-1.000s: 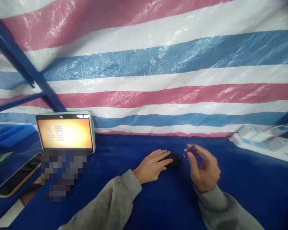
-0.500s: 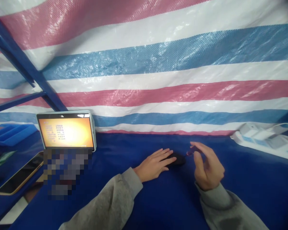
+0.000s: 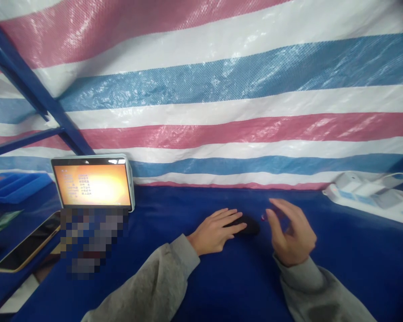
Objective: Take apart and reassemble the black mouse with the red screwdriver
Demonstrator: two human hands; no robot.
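Green sheet: [image 3: 3,223] far left edge of scene, blurred.
Blue tray: [image 3: 27,184] left, far side, divided into compartments; contents too blurred to tell.
Phone: [image 3: 30,243] left, near side of the tray, lying flat, dark screen, gold-toned edge.
Blue frame: [image 3: 43,98] left, slanted bar joined by a side bar.
Tablet: [image 3: 94,185] left, stands upright, leaning back a bit; orange-yellow screen with rows of text, unreadable; pixelated patch just in front.
Blue tabletop: [image 3: 168,210] spans the scene, striped sheet [image 3: 221,94] hanging at its far edge, red, white and blue.
Left hand: [image 3: 216,231] center, palm down, fingers stretched out and close together, thumb spread; laid over the left part of the black object, not gripping it.
Black object: [image 3: 251,226] center, on tabletop, rounded, partly under left hand.
Purple-red bit: [image 3: 263,218] just right of black object, at right thumb tip, mostly hidden.
Right hand: [image 3: 292,235] right of center, thumb and index curved into a C, tips near each other with a small gap; cannot tell whether they grip the bit.
Power strip: [image 3: 372,206] far right, white, plugs and white cable [image 3: 394,175] on top.
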